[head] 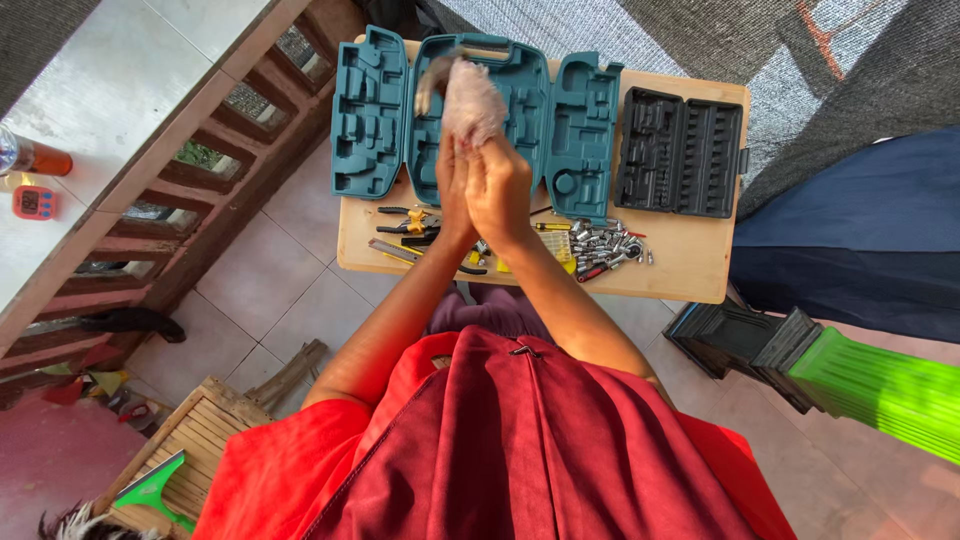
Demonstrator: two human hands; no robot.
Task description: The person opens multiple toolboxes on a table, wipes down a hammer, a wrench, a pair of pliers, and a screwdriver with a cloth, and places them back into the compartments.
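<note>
Hands: two, raised together above the tabletop, palms near each other
Left hand [452, 185]: fingers up, pinched on the lower edge of the rag
Right hand [500, 185]: just beside the left, fingers closed on the same rag
Rag [470, 100]: one, pale pinkish-grey, fuzzy, bunched; held in the air over the middle of the teal case, blurred at the top
Tabletop [690, 265]: one, light wood, rectangular, small
Teal case [370, 110]: one, moulded plastic, opened flat in three panels with shaped recesses, lying along the far edge of the tabletop at left and centre
Black case [680, 150]: one, opened in two halves with rows of small slots, just right of the teal case
Tools [410, 225]: a loose heap on the near edge; pliers with yellow and black grips, a flat metal piece, too tangled to count
Sockets [605, 245]: cluster of small chrome pieces near a yellow block, right of the hands; number not clear
Labels: none legible on either case
Crates [740, 340]: black, stacked on the floor at right, beside a bright green ribbed piece [880, 385]
Squeegee [150, 490]: one, green, lying on a wooden slatted board at lower left
Timer [32, 202]: small, red, square, on the ledge at far left, beside an orange bottle [35, 158]
Clothing: red top, dark red apron
</note>
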